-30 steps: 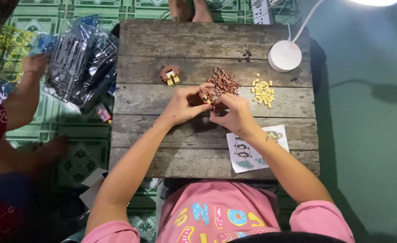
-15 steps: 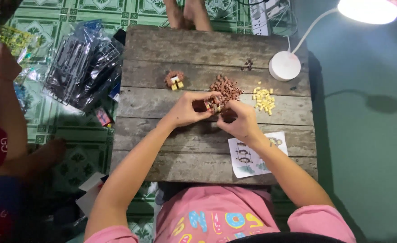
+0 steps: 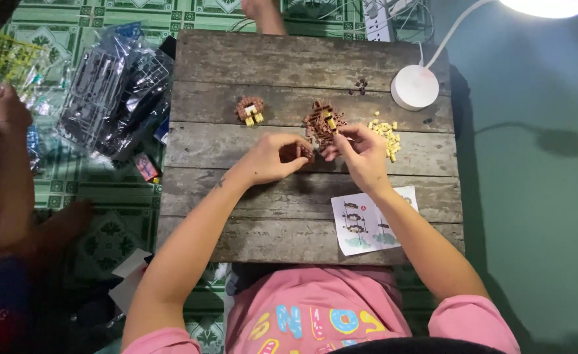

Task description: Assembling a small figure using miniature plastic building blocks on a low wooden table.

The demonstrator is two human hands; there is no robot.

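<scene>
Head view, left hand [image 3: 272,159]: fingers pinched on a small brown brick piece [image 3: 304,152].
Head view, right hand [image 3: 361,154]: fingertips closed at the brown brick pile [image 3: 321,123] on the wooden table [image 3: 289,59]; what they hold cannot be told.
Risk: a slipped pinch could scatter the pile into the yellow bricks [image 3: 385,134] just beside it.
</scene>
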